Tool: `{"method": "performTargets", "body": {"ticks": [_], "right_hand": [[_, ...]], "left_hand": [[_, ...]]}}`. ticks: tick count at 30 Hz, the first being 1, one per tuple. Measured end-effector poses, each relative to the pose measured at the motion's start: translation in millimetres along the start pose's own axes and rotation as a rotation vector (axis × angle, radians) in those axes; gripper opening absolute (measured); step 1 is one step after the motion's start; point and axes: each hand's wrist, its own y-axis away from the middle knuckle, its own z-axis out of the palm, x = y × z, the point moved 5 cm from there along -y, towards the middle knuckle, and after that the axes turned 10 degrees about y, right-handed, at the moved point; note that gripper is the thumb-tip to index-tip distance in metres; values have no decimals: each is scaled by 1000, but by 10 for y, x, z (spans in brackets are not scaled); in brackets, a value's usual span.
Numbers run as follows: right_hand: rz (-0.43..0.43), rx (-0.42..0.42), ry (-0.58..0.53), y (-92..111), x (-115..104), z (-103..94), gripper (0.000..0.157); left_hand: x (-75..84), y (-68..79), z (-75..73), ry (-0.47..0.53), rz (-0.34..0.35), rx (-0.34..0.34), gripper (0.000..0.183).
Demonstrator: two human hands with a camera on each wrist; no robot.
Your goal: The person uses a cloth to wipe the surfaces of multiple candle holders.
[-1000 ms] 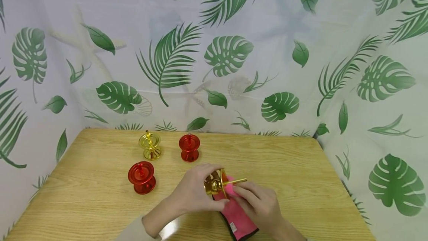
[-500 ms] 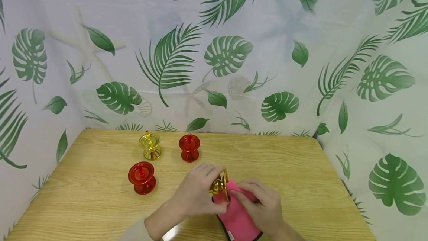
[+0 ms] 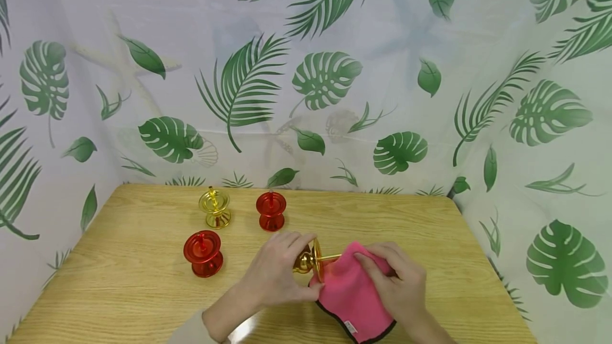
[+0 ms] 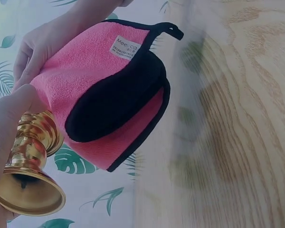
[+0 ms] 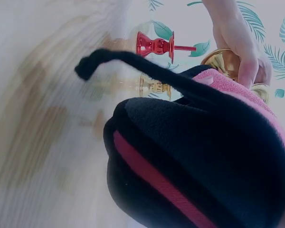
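My left hand [image 3: 282, 269] grips a gold candle holder [image 3: 306, 261], tilted sideways with its spike pointing right. In the left wrist view the same gold candle holder [image 4: 31, 156] shows its flared, hollow base. My right hand [image 3: 401, 285] pinches a pink cloth [image 3: 356, 293] with black edging, close to the spike's tip. A white label [image 4: 125, 47] and a black hanging loop [image 4: 170, 29] show on the cloth in the left wrist view. From the right wrist, the cloth's dark underside [image 5: 194, 142] hides most of the right hand.
Another gold candle holder [image 3: 217, 211] stands at the back left of the wooden table [image 3: 119, 291]. Two red candle holders stand near it, one at the back [image 3: 271, 214] and one closer to the front [image 3: 204, 256]. A leaf-patterned curtain [image 3: 306, 89] encloses the back and sides.
My right hand has drawn the cloth rightward along the spike, away from the dish. The spike, covered half a second ago, is bare again near the dish. My left hand stays nearly still.
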Motion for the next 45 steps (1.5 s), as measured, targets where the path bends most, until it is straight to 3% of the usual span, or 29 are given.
{"method": "performTargets", "body": {"ticks": [4, 8, 11, 16, 22, 26, 29, 32, 38, 45], "right_hand": [[10, 17, 6, 10, 29, -23, 22], [43, 21, -43, 24, 47, -35, 11], [118, 0, -85, 29, 60, -45, 15], [282, -38, -60, 45, 81, -72, 29], [303, -71, -47, 71, 88, -55, 28], [220, -66, -86, 89, 86, -9, 24], [104, -54, -90, 94, 59, 30, 8], [-5, -44, -72, 91, 11, 67, 20], [-155, -75, -30, 66, -106, 147, 28], [-204, -88, 45, 32, -155, 173, 29]], "left_hand": [[-6, -7, 4, 27, -19, 1, 74], [-35, -6, 7, 118, -81, 8, 71], [-62, 2, 1, 207, -147, 27, 70], [-109, 11, 1, 368, -281, 62, 67], [-141, -19, 6, 579, -446, 97, 61], [-152, -44, 13, 684, -547, 116, 59], [-162, -57, 27, 734, -609, 132, 57], [-172, -71, 48, 775, -657, 147, 54], [-177, -85, 95, 832, -685, 148, 49], [-162, -74, 143, 884, -683, 122, 45]]}}
